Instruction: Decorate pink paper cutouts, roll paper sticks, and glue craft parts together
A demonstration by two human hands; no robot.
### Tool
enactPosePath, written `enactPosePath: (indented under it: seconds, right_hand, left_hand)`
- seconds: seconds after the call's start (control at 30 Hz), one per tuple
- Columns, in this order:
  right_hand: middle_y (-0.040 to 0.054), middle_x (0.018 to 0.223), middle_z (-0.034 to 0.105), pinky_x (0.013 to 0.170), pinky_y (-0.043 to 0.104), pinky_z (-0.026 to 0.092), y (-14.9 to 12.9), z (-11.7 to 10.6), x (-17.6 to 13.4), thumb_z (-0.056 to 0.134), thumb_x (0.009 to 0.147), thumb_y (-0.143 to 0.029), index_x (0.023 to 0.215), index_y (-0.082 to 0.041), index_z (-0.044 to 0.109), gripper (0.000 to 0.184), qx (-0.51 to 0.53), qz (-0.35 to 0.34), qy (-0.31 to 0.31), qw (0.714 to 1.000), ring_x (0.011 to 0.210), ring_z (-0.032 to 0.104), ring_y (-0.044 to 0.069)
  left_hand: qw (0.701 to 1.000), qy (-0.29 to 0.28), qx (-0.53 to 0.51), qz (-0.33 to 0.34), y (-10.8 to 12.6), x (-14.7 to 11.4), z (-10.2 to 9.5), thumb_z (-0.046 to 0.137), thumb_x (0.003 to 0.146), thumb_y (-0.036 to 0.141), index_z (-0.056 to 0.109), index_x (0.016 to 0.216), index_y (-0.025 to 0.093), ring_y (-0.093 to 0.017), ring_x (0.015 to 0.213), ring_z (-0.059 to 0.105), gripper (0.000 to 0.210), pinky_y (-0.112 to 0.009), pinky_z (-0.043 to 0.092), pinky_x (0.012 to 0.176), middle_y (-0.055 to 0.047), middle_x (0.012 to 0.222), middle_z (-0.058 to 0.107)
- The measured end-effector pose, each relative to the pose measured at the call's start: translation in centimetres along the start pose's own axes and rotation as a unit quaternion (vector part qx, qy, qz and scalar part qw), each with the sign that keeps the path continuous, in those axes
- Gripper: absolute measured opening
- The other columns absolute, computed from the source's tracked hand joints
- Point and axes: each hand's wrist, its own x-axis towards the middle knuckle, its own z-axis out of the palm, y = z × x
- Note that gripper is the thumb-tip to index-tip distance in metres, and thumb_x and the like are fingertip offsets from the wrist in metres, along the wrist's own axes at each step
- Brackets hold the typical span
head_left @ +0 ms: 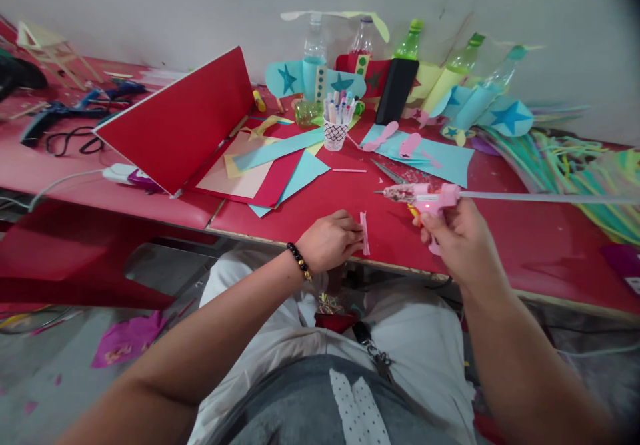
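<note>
My right hand (463, 235) grips a pink hot glue gun (434, 198) by its handle above the table. A long translucent glue stick (545, 197) runs out of its back to the right, and its nozzle points left. Close to the table's front edge, my left hand (333, 239) has its fingers curled and closed at a small folded strip of pink paper (365, 233). The fingertips are partly hidden, but they meet the strip's left side. Scissors (389, 171) lie just behind the glue gun. Another thin pink strip (349, 171) rests farther back.
A patterned cup of pens (335, 131) stands mid-table, before decorated bottles (313, 65) and a black box (397, 91). Coloured paper sheets (300, 181) and a propped red board (185, 118) lie left. Colourful strips (555, 178) heap at right. Another glue gun (65, 115) sits far left.
</note>
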Motion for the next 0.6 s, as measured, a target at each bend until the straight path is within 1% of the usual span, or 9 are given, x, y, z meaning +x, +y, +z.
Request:
enactPosePath:
  seconds: [0.07,0.17,0.23,0.33,0.37,0.43,0.5,0.6]
  right_hand:
    - [-0.0041,0.06,0.058,0.047,0.024,0.041,0.1,-0.5,0.1,0.064,0.077,-0.032,0.087,-0.022,0.05,0.019,0.065,0.024,0.029,0.997,0.048,0.053,0.012]
    - [-0.0036,0.058,0.057,0.046,0.024,0.041,0.2,-1.5,0.4,0.069,0.072,-0.029,0.087,-0.021,0.054,0.023,0.114,0.063,0.069,0.989,0.048,0.053,0.012]
    - [-0.0019,0.059,0.058,0.046,0.025,0.043,0.7,-2.5,0.9,0.071,0.069,-0.028,0.086,-0.019,0.056,0.024,0.128,0.103,0.093,0.982,0.048,0.055,0.013]
    - [-0.0002,0.057,0.057,0.048,0.029,0.045,2.3,-4.4,1.8,0.072,0.066,-0.027,0.082,-0.018,0.058,0.024,0.14,0.164,0.142,0.966,0.048,0.055,0.015]
    - [0.0004,0.059,0.058,0.049,0.03,0.046,3.0,-5.1,2.1,0.072,0.064,-0.028,0.081,-0.018,0.058,0.024,0.139,0.177,0.162,0.961,0.049,0.056,0.015]
    - [0.0019,0.068,0.06,0.054,0.029,0.048,4.4,-6.3,2.5,0.072,0.062,-0.026,0.079,-0.018,0.06,0.023,0.13,0.179,0.2,0.955,0.057,0.057,0.014]
    - [0.0033,0.074,0.062,0.054,0.029,0.049,5.4,-7.4,2.7,0.073,0.061,-0.026,0.08,-0.017,0.062,0.024,0.114,0.187,0.199,0.955,0.06,0.057,0.015]
    - [0.0058,0.073,0.063,0.051,0.032,0.049,6.4,-8.4,2.6,0.072,0.062,-0.029,0.084,-0.015,0.064,0.028,0.071,0.202,0.17,0.962,0.058,0.057,0.017]
  left_hand:
    - [1.0,0.005,0.001,0.002,0.0,0.0,0.1,0.048,0.091,0.03,0.07,0.093,0.014,-0.018,0.09,0.056,0.027,-0.031,0.048,0.083,-0.008,0.101,0.069]
    - [1.0,0.014,0.001,0.005,-0.1,-0.1,0.2,0.047,0.091,0.03,0.07,0.093,0.014,-0.018,0.092,0.056,0.028,-0.031,0.048,0.085,-0.008,0.102,0.068]
    - [1.0,0.016,0.0,0.005,0.0,-0.1,0.2,0.047,0.091,0.03,0.07,0.093,0.015,-0.018,0.093,0.056,0.028,-0.031,0.048,0.085,-0.008,0.102,0.068]
    - [1.0,0.011,-0.004,0.004,0.0,0.0,0.0,0.047,0.091,0.03,0.07,0.093,0.016,-0.019,0.094,0.056,0.027,-0.032,0.048,0.084,-0.008,0.102,0.068]
    - [1.0,0.009,-0.005,0.004,0.1,0.0,0.0,0.047,0.091,0.03,0.07,0.094,0.016,-0.019,0.094,0.056,0.027,-0.032,0.048,0.084,-0.008,0.102,0.068]
    - [1.0,0.008,-0.006,0.003,0.1,0.0,0.0,0.047,0.091,0.03,0.07,0.095,0.016,-0.019,0.095,0.056,0.027,-0.033,0.048,0.085,-0.009,0.102,0.068]
    - [1.0,0.008,-0.008,0.001,0.0,-0.1,0.1,0.048,0.091,0.03,0.07,0.095,0.016,-0.019,0.096,0.056,0.026,-0.033,0.048,0.086,-0.009,0.103,0.068]
    - [1.0,0.013,-0.012,0.001,0.0,-0.1,0.3,0.048,0.091,0.03,0.07,0.094,0.015,-0.019,0.097,0.056,0.026,-0.033,0.048,0.086,-0.008,0.103,0.068]
